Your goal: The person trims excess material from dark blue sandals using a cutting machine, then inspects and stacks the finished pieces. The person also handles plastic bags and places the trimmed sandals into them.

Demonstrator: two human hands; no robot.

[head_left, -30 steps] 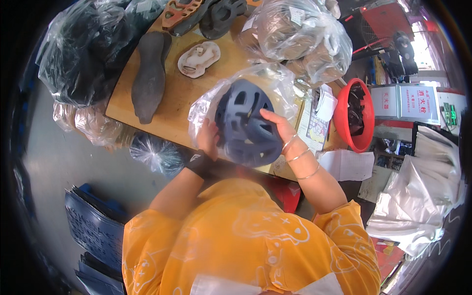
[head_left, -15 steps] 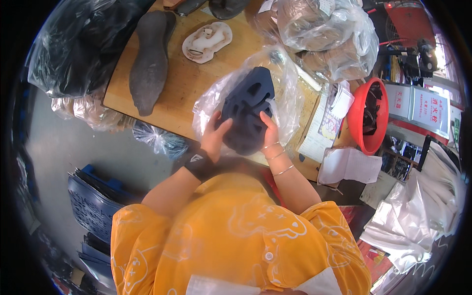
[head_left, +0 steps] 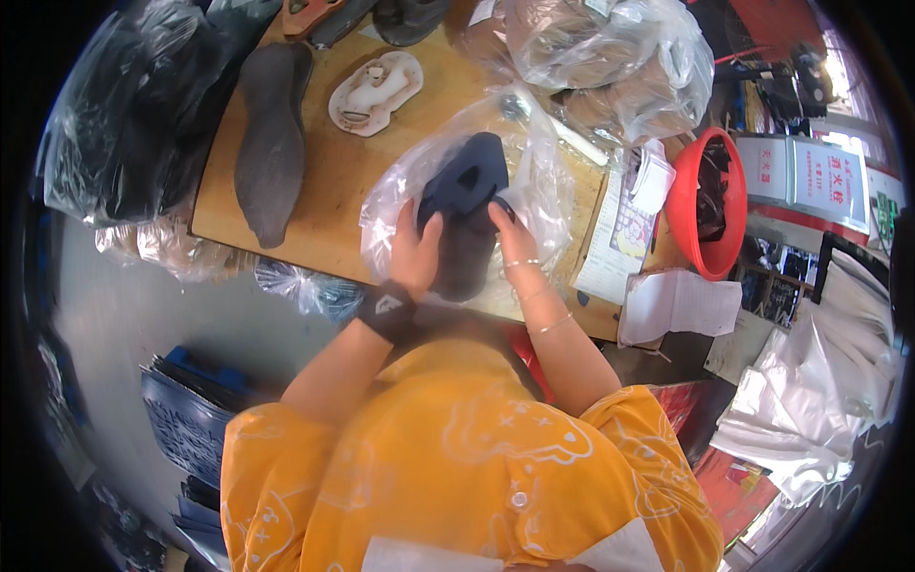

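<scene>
Both hands grip a dark blue shoe part (head_left: 464,214) that sits partly inside a clear plastic bag (head_left: 543,195), above the near edge of the wooden table (head_left: 324,181). The left hand (head_left: 416,255) clasps its left side, fingers curled on it; the right hand (head_left: 505,229) holds its right side. Left of the shoe part on the table lies a dark sole (head_left: 272,143), with a white sole piece (head_left: 375,91) behind it. A red bowl (head_left: 710,205) stands to the right of the bag.
</scene>
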